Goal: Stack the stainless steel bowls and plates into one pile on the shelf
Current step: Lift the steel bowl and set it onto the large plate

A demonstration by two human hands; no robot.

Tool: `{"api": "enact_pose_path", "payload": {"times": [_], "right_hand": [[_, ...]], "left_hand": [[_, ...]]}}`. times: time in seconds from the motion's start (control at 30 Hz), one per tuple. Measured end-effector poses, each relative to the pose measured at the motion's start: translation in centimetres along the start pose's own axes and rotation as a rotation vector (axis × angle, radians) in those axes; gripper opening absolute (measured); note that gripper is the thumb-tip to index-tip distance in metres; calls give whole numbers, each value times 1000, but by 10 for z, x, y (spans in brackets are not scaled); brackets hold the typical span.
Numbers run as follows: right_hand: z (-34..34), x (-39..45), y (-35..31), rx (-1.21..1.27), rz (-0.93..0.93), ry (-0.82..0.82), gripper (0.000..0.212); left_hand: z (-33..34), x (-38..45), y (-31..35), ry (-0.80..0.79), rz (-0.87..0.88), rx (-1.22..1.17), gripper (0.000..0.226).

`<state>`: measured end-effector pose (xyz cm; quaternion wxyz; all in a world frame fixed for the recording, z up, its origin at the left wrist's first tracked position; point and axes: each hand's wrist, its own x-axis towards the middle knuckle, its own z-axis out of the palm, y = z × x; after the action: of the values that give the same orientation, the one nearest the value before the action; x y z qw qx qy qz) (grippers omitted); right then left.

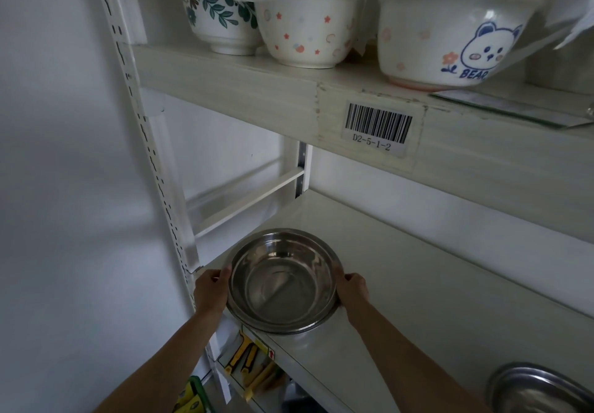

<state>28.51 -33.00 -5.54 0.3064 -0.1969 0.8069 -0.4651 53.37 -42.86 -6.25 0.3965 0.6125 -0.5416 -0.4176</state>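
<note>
A stainless steel bowl [283, 281] sits at the front left corner of the white shelf [418, 284], open side up. It looks like more than one bowl nested together, judging by the doubled rim. My left hand [210, 289] grips its left rim and my right hand [352, 285] grips its right rim. Another stainless steel bowl [536, 390] lies at the front right of the same shelf, partly cut off by the frame's edge.
The upper shelf [289, 91] hangs low over the work area and carries a barcode label [377, 126] and several ceramic bowls [305, 30]. A slotted white upright [151, 155] stands at the left. Yellow packaged items [247, 361] lie on the shelf below.
</note>
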Motion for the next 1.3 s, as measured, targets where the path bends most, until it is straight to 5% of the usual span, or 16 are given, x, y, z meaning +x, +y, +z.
{"api": "enact_pose_path", "payload": {"times": [0.33,1.3], "right_hand": [[1,-21,7,-81,-113,121,42],[-135,-101,93,179,38,531,35]], "left_hand": [[11,2,-5,29,29,12,44],[118,-79,25,-304,146,21,41]]}}
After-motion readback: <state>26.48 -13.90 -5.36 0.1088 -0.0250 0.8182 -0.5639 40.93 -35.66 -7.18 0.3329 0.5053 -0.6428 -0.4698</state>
